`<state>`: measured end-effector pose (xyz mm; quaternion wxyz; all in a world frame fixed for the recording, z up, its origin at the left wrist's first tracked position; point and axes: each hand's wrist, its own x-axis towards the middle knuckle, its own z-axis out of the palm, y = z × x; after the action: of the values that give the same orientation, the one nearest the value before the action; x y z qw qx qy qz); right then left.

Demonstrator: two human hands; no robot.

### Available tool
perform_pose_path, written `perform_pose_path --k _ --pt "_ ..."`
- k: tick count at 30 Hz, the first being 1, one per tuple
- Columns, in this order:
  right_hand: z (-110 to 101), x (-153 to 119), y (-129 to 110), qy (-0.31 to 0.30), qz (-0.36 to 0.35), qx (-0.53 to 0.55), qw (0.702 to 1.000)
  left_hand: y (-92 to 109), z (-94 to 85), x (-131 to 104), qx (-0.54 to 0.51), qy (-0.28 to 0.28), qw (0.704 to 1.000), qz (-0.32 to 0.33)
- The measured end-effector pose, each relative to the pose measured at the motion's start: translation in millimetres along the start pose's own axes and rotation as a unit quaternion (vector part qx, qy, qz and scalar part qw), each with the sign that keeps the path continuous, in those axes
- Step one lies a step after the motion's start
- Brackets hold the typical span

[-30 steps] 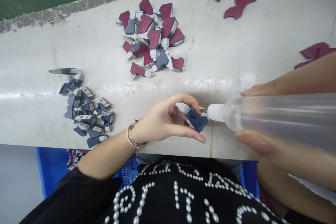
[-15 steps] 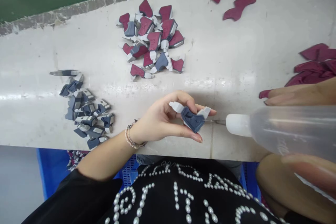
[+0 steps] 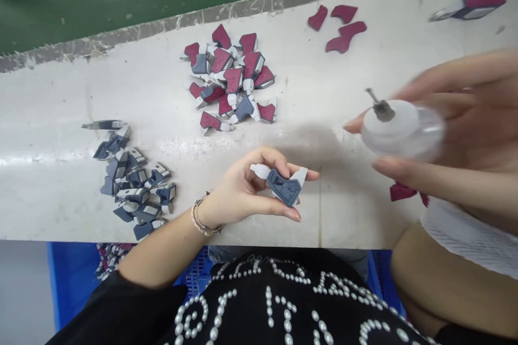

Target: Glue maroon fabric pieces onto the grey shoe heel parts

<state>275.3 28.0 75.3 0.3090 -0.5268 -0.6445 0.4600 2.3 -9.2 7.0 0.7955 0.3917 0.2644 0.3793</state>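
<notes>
My left hand (image 3: 259,188) is closed around a small grey-and-white plastic part (image 3: 285,187), pinched between thumb and fingers. The part's dark grey recessed face, with a small mark on it, is turned up. In my right hand (image 3: 457,135) is a clear squeeze bottle (image 3: 429,132) with a white cap and a thin metal nozzle. It is tilted so the nozzle points up and left, apart from the plastic part. Motion blurs the bottle and hand a little. Below my right thumb shows a maroon piece (image 3: 402,192), partly hidden.
A pile of maroon-faced parts (image 3: 232,81) lies at the back middle. Grey-and-white parts (image 3: 137,183) are heaped at left. Several loose maroon pieces (image 3: 343,38) lie at back right, near a maroon-topped part (image 3: 481,2). A blue crate (image 3: 73,280) stands below the table edge.
The bottle's nozzle has drawn back from the plastic part and swung upward as my right hand rose. My left hand keeps hold of the part. The view has shifted slightly.
</notes>
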Motion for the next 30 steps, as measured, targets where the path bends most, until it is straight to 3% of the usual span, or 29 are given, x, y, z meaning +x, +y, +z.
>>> perform_pose_path --k 3,9,12,16,20,25,30 --pt "23.6 19.5 -6.9 -0.036 -0.034 -0.022 0.998 2.5 0.5 -0.5 0.015 0.008 1.0 0.006" --pt "59.7 38.3 16.5 -0.077 -0.02 -0.048 0.996 8.9 2.8 -2.8 0.074 0.032 0.997 0.017" --pt "46.4 29.7 20.0 -0.069 0.004 -0.075 0.995 10.7 4.3 -3.7 0.124 0.07 0.99 0.024" --pt "-5.8 -2.0 25.4 0.037 0.111 -0.208 0.971 12.9 8.0 -2.5 0.165 0.127 0.978 0.013" --pt "-42.5 -19.1 48.2 0.012 0.152 -0.288 0.945 13.7 10.6 0.3 0.2 0.168 0.965 -0.002" --pt "-36.6 -9.8 66.8 -0.045 0.113 -0.361 0.925 11.9 9.4 1.0 0.19 0.15 0.97 -0.032" --pt "-34.1 -0.9 57.2 -0.091 0.113 -0.354 0.924 5.4 5.7 1.6 0.169 0.156 0.973 -0.027"
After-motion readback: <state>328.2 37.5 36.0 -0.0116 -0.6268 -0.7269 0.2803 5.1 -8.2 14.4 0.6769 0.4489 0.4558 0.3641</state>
